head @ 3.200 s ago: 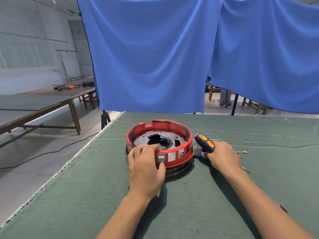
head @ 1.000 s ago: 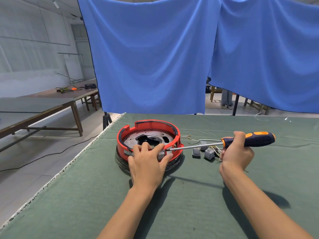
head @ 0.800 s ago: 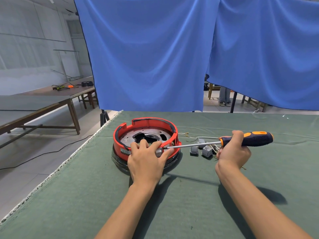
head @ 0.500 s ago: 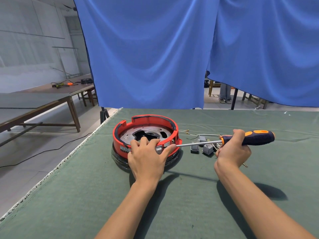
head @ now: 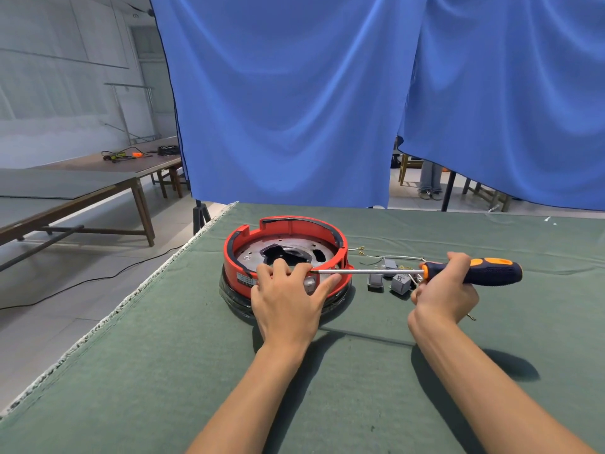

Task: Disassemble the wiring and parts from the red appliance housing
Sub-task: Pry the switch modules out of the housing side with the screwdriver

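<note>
The round red appliance housing (head: 288,227) sits on the green cloth table (head: 163,355), with a grey metal plate inside it. My left hand (head: 288,298) grips its near rim, fingers over the edge beside a small grey part. My right hand (head: 445,290) holds a screwdriver with a dark blue and orange handle (head: 484,271) level; its shaft runs left and the tip meets the near rim beside my left fingers. Grey connector blocks and loose wires (head: 389,280) lie on the cloth right of the housing, under the shaft.
Blue curtains (head: 294,109) hang behind the table. The table's left edge (head: 108,322) runs diagonally, with floor and a black cable beyond it. Wooden tables (head: 82,188) stand at the far left. A person's legs (head: 429,178) show under the curtain.
Earlier my right hand gripped the screwdriver close to the housing; it has since moved out right and laid the shaft level against the rim. The housing sits a little further left. Over the last second, little moves.
</note>
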